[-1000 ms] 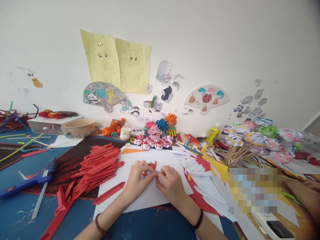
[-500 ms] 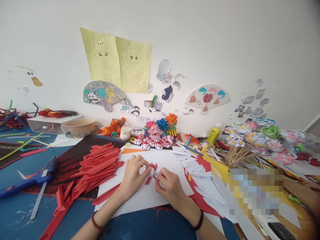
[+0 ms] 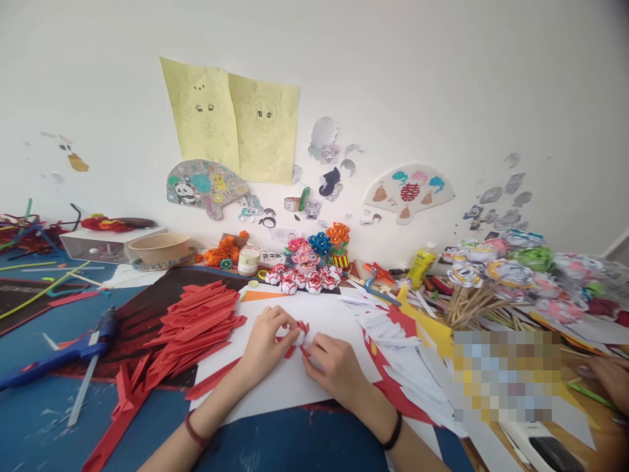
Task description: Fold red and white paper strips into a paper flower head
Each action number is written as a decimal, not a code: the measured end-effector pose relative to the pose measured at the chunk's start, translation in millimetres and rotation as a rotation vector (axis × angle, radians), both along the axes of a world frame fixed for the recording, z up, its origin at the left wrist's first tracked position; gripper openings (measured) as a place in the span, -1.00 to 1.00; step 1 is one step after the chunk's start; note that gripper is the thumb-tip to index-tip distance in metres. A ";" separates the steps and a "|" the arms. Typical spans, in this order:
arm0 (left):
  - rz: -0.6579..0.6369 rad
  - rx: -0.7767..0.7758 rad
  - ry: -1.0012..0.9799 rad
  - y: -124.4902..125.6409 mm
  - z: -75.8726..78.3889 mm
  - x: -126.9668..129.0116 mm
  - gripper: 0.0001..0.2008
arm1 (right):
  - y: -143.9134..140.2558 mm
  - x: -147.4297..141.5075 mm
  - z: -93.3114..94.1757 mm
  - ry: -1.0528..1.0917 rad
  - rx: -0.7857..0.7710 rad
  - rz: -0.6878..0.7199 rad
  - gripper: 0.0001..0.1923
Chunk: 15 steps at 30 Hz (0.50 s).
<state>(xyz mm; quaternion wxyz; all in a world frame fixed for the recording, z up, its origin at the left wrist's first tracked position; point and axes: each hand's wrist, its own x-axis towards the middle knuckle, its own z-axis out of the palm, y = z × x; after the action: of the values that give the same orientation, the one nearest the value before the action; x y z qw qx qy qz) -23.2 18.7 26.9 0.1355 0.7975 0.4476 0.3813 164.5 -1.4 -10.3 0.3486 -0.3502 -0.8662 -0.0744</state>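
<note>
Between my hands, over a white paper sheet [image 3: 275,396], is a small red and white folded paper piece [image 3: 301,335], with red strips sticking out of it. My left hand [image 3: 270,337] pinches it from the left, thumb and fingertips together. From the right, my right hand [image 3: 331,364] has its fingers closed on a red strip end of the same piece. Fingers partly cover the folds. Left of my hands lies a heap of red folded paper strips [image 3: 196,324]; to the right are white folded paper strips [image 3: 393,334].
A blue glue gun [image 3: 93,341] lies at left. Finished red and white paper flowers [image 3: 314,282] stand behind my hands, near a glue jar [image 3: 249,260]. Paper flowers on sticks [image 3: 514,275] are at right, beside a yellow bottle [image 3: 421,265]. Another person's hand [image 3: 612,380] rests at the right edge.
My right hand has shifted slightly left, closer to my left hand and the paper piece. The other person's hand at right has moved toward the edge. The view has shifted slightly.
</note>
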 end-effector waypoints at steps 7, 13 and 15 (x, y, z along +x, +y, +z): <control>-0.059 0.028 0.034 -0.8 -8.2 2.2 -0.88 | -1.1 5.6 13.8 0.202 -0.231 -0.164 -0.85; -0.057 0.034 0.046 -1.7 -6.5 0.4 -0.85 | 2.3 3.5 4.8 -0.012 -0.223 -0.157 -0.77; -0.048 0.040 0.080 -2.8 -4.9 0.4 -0.84 | 3.0 2.6 1.7 -0.040 -0.180 -0.120 -0.77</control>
<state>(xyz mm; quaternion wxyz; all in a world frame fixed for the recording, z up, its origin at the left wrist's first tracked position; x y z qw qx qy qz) -22.8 15.9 22.0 0.1107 0.8252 0.4255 0.3547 167.1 1.6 -8.6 0.2934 -0.4301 -0.8535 -0.0240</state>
